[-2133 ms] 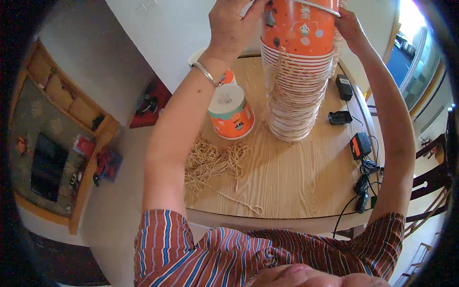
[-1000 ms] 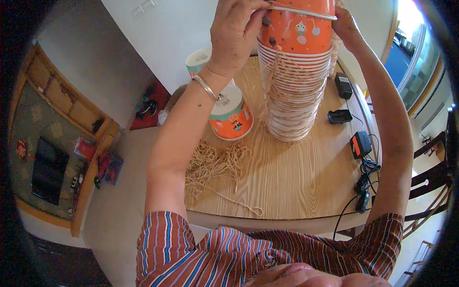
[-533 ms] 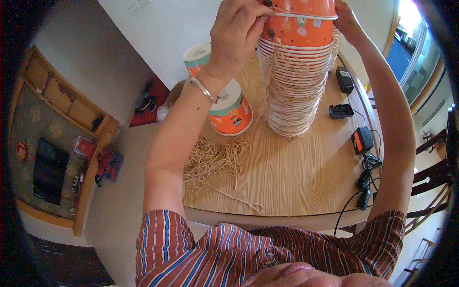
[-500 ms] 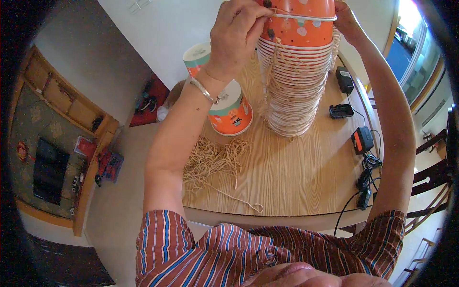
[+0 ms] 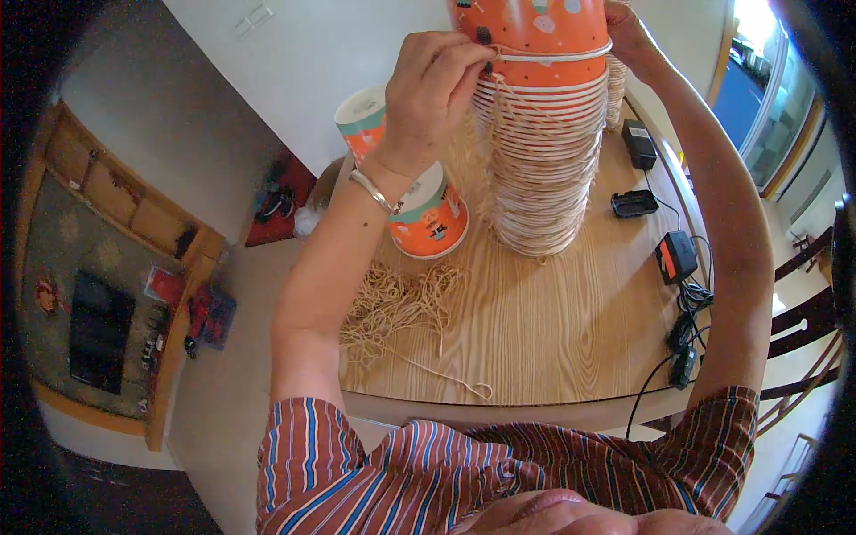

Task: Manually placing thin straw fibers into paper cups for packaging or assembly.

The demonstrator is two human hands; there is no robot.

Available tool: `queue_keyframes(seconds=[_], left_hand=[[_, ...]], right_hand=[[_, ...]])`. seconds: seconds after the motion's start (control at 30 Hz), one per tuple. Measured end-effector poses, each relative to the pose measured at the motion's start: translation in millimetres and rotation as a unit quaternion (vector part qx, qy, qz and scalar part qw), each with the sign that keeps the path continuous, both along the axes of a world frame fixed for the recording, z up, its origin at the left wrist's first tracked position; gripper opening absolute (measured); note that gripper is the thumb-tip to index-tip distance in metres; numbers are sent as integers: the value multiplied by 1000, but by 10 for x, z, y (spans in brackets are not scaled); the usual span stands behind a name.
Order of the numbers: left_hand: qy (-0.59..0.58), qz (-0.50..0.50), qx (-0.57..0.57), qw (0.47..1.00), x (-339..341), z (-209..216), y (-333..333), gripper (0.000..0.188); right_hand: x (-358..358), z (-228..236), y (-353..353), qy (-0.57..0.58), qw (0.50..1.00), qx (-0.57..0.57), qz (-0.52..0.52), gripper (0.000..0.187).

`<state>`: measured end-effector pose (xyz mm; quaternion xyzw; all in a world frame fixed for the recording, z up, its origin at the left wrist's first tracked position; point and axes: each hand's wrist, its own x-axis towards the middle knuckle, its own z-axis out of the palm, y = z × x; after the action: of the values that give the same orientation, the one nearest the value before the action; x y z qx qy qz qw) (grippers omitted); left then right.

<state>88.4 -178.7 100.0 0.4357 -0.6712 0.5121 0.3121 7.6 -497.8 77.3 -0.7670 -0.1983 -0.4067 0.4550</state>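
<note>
A tall stack of upside-down paper buckets (image 5: 548, 178) with white rims stands on the table. Tan cords hang over its side. The topmost bucket (image 5: 535, 22), orange with printed patches, sits at the upper edge of the view. At its rim, on the left side, my left hand (image 5: 437, 94) pinches a thin tan cord (image 5: 499, 52) between thumb and fingers. My right hand (image 5: 633, 40) is curled against the bucket's right side; its fingertips are hidden behind the bucket, so what they grip does not show.
A tangled heap of tan cord (image 5: 401, 308) lies left of the stack. Behind my left forearm stand two orange-and-green paper buckets (image 5: 432, 227), (image 5: 361, 111). Along the table's right side lie a black battery (image 5: 638, 144), a black holder (image 5: 634, 204) and a charger (image 5: 677, 258) with cables.
The top bucket, the stack and both hands appear slightly lower and further left in the picture, as my view shifts. My left fingers still pinch the cord at the rim.
</note>
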Motion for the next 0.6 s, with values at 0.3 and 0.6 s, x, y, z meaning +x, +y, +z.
queue_keyframes(seconds=[0.3,0.6], left_hand=[[13,3,5,1000,41,-53,29,31],[9,10,7,1000,47,-73,55,34]], right_hand=[[-51,16,148,16,998,-24,-63,20],[-120,19,258,45,983,-53,-172,19]])
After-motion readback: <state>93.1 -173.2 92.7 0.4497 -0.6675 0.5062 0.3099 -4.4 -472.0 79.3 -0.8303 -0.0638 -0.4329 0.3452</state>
